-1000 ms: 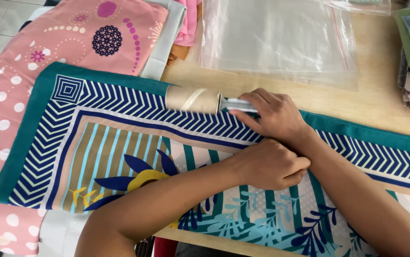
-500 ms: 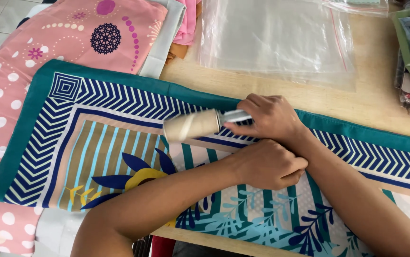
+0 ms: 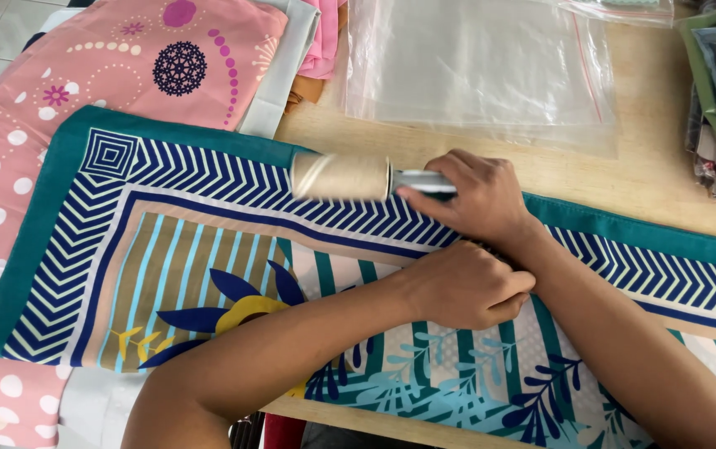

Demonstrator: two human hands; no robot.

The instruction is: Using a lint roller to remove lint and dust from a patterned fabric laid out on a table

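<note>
The right hand (image 3: pixel 478 195) grasps the silver handle of a lint roller (image 3: pixel 349 176), whose beige roll lies on the far teal border of a patterned scarf (image 3: pixel 167 249). The left hand (image 3: pixel 466 287), clenched into a fist, presses on the scarf just near of the right wrist. A clear plastic bag (image 3: pixel 474 66) lies farther on the wooden table (image 3: pixel 649 166).

The scarf (image 3: pixel 167 249) has a teal border, navy and white zigzag bands, a tan field with light blue stripes, a navy and yellow flower, and blue leaves on white. The lint roller (image 3: pixel 341 176) is beige with a silver handle. The pink cloth (image 3: pixel 9 166) bears white dots and a navy circle. The desk (image 3: pixel 649 175) is light wood. The plastic bag (image 3: pixel 474 66) is clear.
</note>
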